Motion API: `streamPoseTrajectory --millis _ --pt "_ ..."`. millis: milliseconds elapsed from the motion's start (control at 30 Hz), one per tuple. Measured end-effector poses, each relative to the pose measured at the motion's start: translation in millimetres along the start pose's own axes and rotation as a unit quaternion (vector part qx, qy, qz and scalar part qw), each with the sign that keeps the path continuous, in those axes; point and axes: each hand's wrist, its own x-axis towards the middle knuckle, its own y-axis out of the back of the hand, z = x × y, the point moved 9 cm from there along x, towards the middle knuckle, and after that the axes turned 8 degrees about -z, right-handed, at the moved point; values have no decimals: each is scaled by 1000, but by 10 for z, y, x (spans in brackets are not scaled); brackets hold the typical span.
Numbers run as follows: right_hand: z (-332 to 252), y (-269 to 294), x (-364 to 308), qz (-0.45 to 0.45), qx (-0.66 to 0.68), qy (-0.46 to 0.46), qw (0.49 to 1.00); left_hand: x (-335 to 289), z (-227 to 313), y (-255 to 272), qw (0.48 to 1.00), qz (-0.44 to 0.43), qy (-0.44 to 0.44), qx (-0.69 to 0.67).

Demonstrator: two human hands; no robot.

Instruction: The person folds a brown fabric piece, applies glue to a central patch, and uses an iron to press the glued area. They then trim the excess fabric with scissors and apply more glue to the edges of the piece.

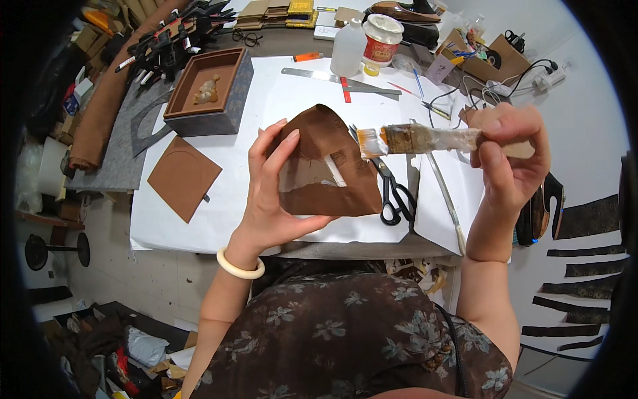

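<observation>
My left hand (256, 209) grips a brown piece (316, 139) with raised, bent edges, thumb below and fingers along its left side. A white streak (335, 170) shows on its inner face, perhaps glue. Pinched in my right hand (512, 156) is a flat brush (412, 139), held level with its bristles to the left. White paste coats the bristle tips, which are close to the piece's right edge; whether they touch it I cannot tell. Black-handled scissors (397, 203) lie on the table just beyond, partly hidden by the piece.
White paper (246, 156) covers the table. At left are a brown-lined box (206, 116) and a flat brown panel (185, 178). Steel rulers (309, 74), a white bottle (347, 50) and a tub (381, 41) stand or lie farther back. A thin brush (446, 203) lies at right.
</observation>
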Motion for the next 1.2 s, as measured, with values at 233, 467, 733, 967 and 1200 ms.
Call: streamPoseTrajectory --millis 233,467,733,967,1200 --pt "-524 -267 11 -86 -61 143 984 -43 146 136 990 102 -69 62" --pt "-953 -632 54 -85 -201 242 945 -32 265 246 973 166 -136 83" --pt "-1121 -738 103 -118 -251 242 930 1 372 254 967 172 -166 84" --pt "-1204 -828 147 -142 -279 255 915 9 465 247 964 128 -164 166" --pt "-1243 -815 83 -135 -344 267 890 -17 488 242 966 110 -159 169"
